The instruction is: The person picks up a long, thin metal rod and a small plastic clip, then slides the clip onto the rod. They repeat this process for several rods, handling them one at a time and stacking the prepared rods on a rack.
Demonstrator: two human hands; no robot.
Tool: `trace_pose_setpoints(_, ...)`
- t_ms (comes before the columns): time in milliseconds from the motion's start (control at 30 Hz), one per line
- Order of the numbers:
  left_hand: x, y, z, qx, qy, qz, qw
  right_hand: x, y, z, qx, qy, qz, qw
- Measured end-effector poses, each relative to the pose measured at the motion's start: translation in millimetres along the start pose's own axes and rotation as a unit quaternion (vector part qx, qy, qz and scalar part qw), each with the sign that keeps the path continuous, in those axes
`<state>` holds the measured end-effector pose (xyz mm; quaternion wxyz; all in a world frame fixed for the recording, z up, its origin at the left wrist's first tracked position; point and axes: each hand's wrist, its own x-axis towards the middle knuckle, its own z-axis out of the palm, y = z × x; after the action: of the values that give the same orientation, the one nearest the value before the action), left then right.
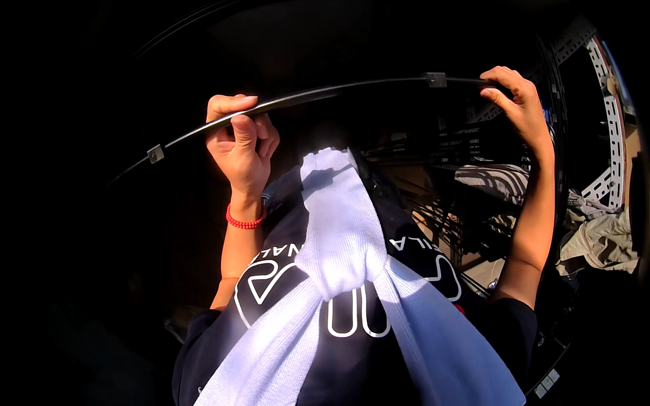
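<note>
Black and glossy along its upper edge, the long strip [305, 95] is held up in front of the person's chest, arching a little between both hands. Its left end runs past the left hand [245, 142] into shadow; its right end disappears in the right hand [516, 101]. The left thumb and forefinger are closed around it from below and above, the other fingers curled; the right fingertips and thumb stand slightly parted, with just the strip's thickness between them. One small grey clip [156, 154] sits beyond the left hand, near the left end, and a second clip [436, 80] sits just short of the right hand.

If the strip is as springy as it looks, a slack pinch at the right end could let it whip free, and bending harder between the hands might kink it. A clip could perhaps snag or slide if fingers drag along it. The hanging light cloth [338, 223] knotted over the dark shirt might catch too, should the strip be lowered.

Whether any surface lies beneath is too dark to tell. To the right, strong sun picks out a perforated metal frame [615, 135], a striped cloth [494, 179] and crumpled beige fabric [599, 243].
</note>
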<state>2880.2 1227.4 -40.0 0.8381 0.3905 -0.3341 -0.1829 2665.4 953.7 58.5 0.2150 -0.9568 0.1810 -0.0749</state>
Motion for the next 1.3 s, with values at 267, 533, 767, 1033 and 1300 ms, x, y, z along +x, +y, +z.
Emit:
trace_pose_setpoints(267,49.4,46.2,20.6,0.013,-0.138,0.122,0.983,-13.9,-55.0,-68.7,0.007,0.035,-0.007,0.999)
trace_pose_setpoints(533,77.3,73.5,40.7,-0.133,-0.256,0.143,0.947,-44.6,-76.6,-96.7,-0.02,0.123,-0.001,0.992)
trace_pose_setpoints(767,84.8,87.7,40.5,-0.116,-0.328,0.184,0.919,-63.2,-82.0,-87.0,-0.013,0.147,-0.005,0.989)
trace_pose_setpoints(1033,58.5,78.6,61.5,-0.182,-0.268,0.171,0.93,-114.0,-90.9,-75.1,-0.021,0.208,0.007,0.978)
trace_pose_setpoints(1300,64.0,29.9,23.3,-0.3,-0.214,0.045,0.929,-124.4,-133.2,-13.7,0.003,0.167,0.112,0.98)
